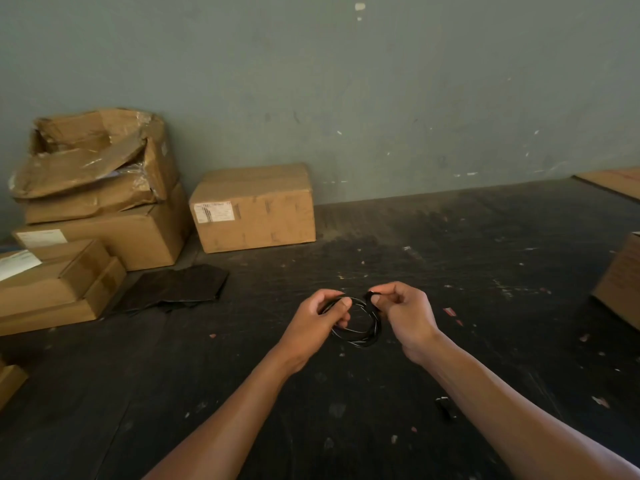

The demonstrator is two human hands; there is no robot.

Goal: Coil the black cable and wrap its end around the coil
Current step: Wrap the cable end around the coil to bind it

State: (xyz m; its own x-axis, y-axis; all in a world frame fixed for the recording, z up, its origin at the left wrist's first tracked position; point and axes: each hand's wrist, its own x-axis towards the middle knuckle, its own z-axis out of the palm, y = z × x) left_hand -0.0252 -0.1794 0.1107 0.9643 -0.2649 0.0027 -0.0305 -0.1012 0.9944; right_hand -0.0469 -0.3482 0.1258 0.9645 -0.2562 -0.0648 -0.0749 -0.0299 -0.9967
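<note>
Head view: left hand [317,318] fingers curl around the black cable [360,332] coil, right hand [403,311] fingers pinch its end

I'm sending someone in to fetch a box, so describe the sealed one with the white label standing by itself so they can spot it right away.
Start at the grey-green wall and look where it meets the dark floor. To the right of the messy stack of boxes stands the sealed box, alone against the wall. Unlike the torn-open box atop the stack, it is closed, with a white label on its front left.
</note>
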